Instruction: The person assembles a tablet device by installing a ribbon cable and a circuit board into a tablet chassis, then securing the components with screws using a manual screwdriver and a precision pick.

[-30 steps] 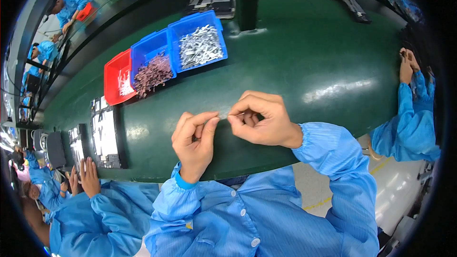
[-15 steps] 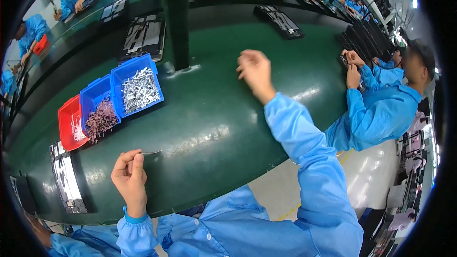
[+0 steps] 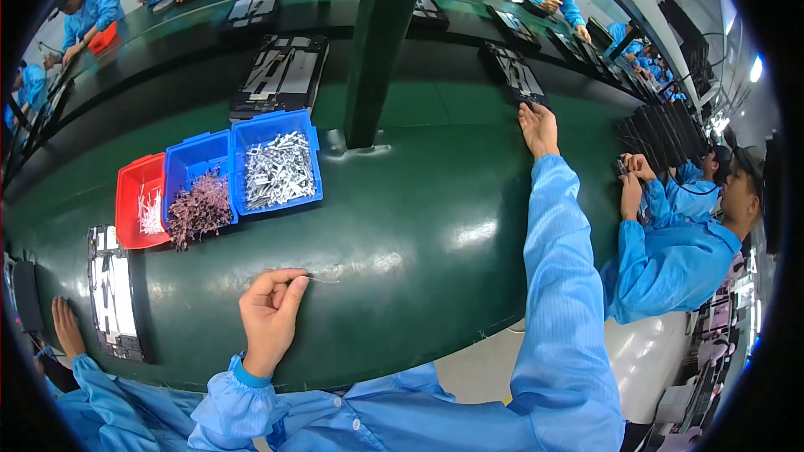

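Note:
My left hand (image 3: pixel 270 318) is closed above the near side of the green table, pinching a thin metal tool (image 3: pixel 325 280). Its fine tip points right; too little shows to tell its exact kind. Out to the far right stretches my right arm. The fingers of my right hand (image 3: pixel 540 130) are extended and apart, at the near end of an opened tablet-like device (image 3: pixel 517 74) with grey panels inside. Whether the fingertips touch its edge is hard to tell. Left of centre stand two blue bins, one with silvery strips (image 3: pixel 280 172), one with brownish-pink pieces (image 3: pixel 199 209).
A red bin (image 3: pixel 126 209) with white strips adjoins the blue ones. Opened devices lie behind the bins (image 3: pixel 280 75) and at left (image 3: pixel 113 293). A dark green post (image 3: pixel 377 50) rises from the table. Co-workers sit at right (image 3: pixel 682 255) and left, one hand (image 3: pixel 67 326) on the table.
My right hand has reached farther away and right, to the opened device. My left hand still holds the thin tool. The whole view has shifted; a co-worker's hand now shows at the left.

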`<action>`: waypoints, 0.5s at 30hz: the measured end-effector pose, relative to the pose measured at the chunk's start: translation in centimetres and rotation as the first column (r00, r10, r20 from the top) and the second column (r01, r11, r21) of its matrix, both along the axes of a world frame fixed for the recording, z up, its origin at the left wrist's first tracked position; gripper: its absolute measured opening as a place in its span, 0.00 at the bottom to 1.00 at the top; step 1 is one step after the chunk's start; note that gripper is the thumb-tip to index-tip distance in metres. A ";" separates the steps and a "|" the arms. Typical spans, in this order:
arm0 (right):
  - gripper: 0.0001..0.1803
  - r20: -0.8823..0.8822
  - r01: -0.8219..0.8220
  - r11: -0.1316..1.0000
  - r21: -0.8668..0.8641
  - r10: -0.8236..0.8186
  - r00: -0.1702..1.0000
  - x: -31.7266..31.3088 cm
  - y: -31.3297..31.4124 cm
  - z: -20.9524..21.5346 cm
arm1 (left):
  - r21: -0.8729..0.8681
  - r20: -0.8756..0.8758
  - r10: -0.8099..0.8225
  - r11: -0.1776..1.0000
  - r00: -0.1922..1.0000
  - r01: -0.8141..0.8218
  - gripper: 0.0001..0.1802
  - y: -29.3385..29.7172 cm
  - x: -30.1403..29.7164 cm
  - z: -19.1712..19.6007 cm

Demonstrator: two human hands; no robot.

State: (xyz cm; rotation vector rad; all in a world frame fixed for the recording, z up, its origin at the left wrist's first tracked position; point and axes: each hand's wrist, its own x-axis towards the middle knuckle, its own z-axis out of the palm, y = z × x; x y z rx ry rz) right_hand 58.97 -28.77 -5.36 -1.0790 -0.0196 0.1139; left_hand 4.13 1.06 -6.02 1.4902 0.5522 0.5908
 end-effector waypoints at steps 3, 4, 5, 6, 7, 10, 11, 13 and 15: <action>0.17 -0.125 0.045 0.987 0.155 -0.026 0.992 0.4 2.2 0.2 | 0.066 0.003 -0.008 0.998 1.000 0.008 0.05 -0.1 0.3 -0.6; 0.16 -0.136 0.028 0.970 0.241 0.005 0.991 0.6 2.4 0.1 | 0.082 0.001 -0.024 0.996 1.000 0.024 0.05 -0.2 0.5 -0.5; 0.16 -0.144 0.012 0.946 0.325 0.037 0.989 0.7 2.5 0.0 | 0.085 0.002 -0.027 0.996 1.000 0.027 0.05 -0.3 0.7 -0.4; 0.16 -0.147 0.013 0.944 0.329 0.038 0.988 0.3 2.8 -0.1 | 0.108 -0.025 -0.027 0.994 0.999 0.029 0.05 -0.3 0.7 -0.3; 0.15 -0.104 -0.096 0.908 0.408 0.151 0.983 -0.1 2.9 -0.1 | 0.131 -0.051 -0.027 0.991 0.998 0.033 0.05 -0.3 0.6 -0.1; 0.15 -0.036 -0.228 0.883 0.410 0.265 0.963 -2.3 3.9 0.1 | 0.095 -0.043 -0.022 0.995 0.999 0.026 0.05 -0.4 0.5 0.3; 0.16 -0.019 -0.252 0.909 0.332 0.273 0.962 -3.2 4.4 0.0 | 0.098 -0.044 -0.026 0.995 0.999 0.030 0.05 -0.4 0.6 0.2; 0.19 0.018 -0.113 0.982 0.154 0.111 0.994 -5.6 5.6 -0.4 | 0.126 -0.011 -0.024 0.992 1.000 0.025 0.06 -0.4 0.7 -0.2; 0.22 0.173 -0.026 0.999 0.020 0.022 0.985 -8.9 6.0 -1.3 | 0.099 -0.029 -0.034 0.994 0.999 0.037 0.06 -0.7 0.8 0.2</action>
